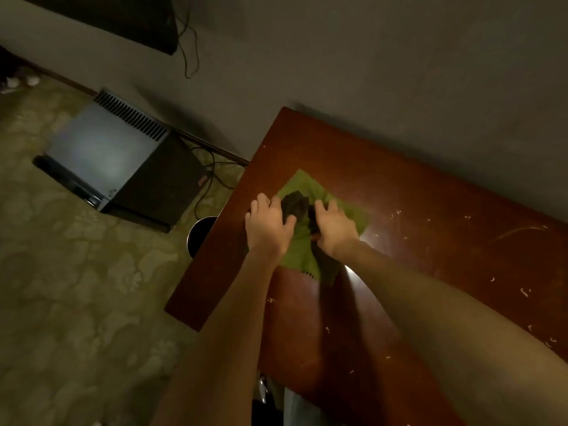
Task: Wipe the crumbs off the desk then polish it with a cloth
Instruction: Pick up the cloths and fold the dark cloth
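Crumbs (525, 292) lie scattered over the reddish wooden surface (430, 195), mostly at its right. Near the left end, a green cloth (302, 182) lies flat (a dark cloth (296, 206) bunched on top). Left hand (267, 224) presses flat on the green cloth, fingers spread; right hand (333, 227) grips the dark cloth.

Dim, warm indoor light, overall underexposed. Bright glare spot on the glossy desk (399, 186) just beside the right forearm (430, 302), so the source sits overhead. Soft forearm shadows fall on the wood near the person. Grey cabinet top (104, 149) on the left shows a pale hazy reflection. Corners darken; wide-angle bend tilts wall and desk edges. Slight softness everywhere, far-left floor clutter unreadable.
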Demonstrator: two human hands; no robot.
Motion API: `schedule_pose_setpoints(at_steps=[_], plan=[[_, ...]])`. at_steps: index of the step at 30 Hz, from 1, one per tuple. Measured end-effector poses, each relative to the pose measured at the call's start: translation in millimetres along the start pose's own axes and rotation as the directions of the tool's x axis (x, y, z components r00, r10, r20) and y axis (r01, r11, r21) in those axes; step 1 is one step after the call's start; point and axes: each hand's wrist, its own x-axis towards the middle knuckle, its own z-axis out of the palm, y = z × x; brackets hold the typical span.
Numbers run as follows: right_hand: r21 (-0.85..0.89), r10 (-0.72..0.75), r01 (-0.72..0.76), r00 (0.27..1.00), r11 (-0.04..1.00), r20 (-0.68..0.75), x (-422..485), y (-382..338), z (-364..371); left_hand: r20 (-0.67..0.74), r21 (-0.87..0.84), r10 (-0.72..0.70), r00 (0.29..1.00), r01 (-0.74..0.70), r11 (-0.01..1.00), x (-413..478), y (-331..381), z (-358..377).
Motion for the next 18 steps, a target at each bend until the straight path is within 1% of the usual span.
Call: schedule_pose_setpoints(at_steps=[2,3,5,6,7,8,9,11,12,15,18], plan=[[0.037,0.003,-0.004,1.0,0.999,0.019,-4,2,0,-0.049,-0.103,-0.028,0.998,0.023,0.994,2,-1,-6],[0.025,-0.003,0.002,1.0,1.0,0.018,-6,4,0,-0.075,-0.128,-0.027,0.997,0.018,0.992,2,-1,-8],[-0.047,-0.008,0.008,1.0,0.999,-0.014,-9,4,-3,-0.112,-0.18,-0.044,0.993,0.023,0.983,3,1,-14],[-0.059,-0.001,-0.001,0.999,0.998,-0.047,-10,3,-6,-0.125,-0.21,-0.068,0.99,0.04,0.977,3,3,-16],[-0.031,0.013,-0.016,0.997,0.999,-0.08,-12,3,-11,-0.142,-0.246,-0.09,0.986,0.053,0.968,3,4,-17],[0.051,0.029,-0.023,0.993,0.998,-0.117,-11,5,-14,-0.147,-0.288,-0.112,0.983,0.066,0.955,4,4,-19],[0.172,0.056,-0.031,0.988,0.985,-0.144,-12,7,-19,-0.138,-0.319,-0.127,0.982,0.078,0.945,4,5,-19],[0.384,0.121,-0.037,0.973,0.922,-0.196,-12,13,-31,-0.075,-0.339,-0.155,0.985,0.121,0.933,6,8,-22],[0.46,0.144,-0.027,0.965,0.887,-0.221,-14,18,-37,-0.03,-0.331,-0.156,0.987,0.137,0.934,7,11,-22],[0.565,0.174,0.036,0.933,0.825,-0.314,-21,30,-55,0.07,-0.318,-0.071,0.995,0.09,0.944,7,23,-23],[0.567,0.177,0.13,0.874,0.814,-0.453,-24,40,-72,0.079,-0.332,-0.033,0.996,0.058,0.941,7,42,-24]])
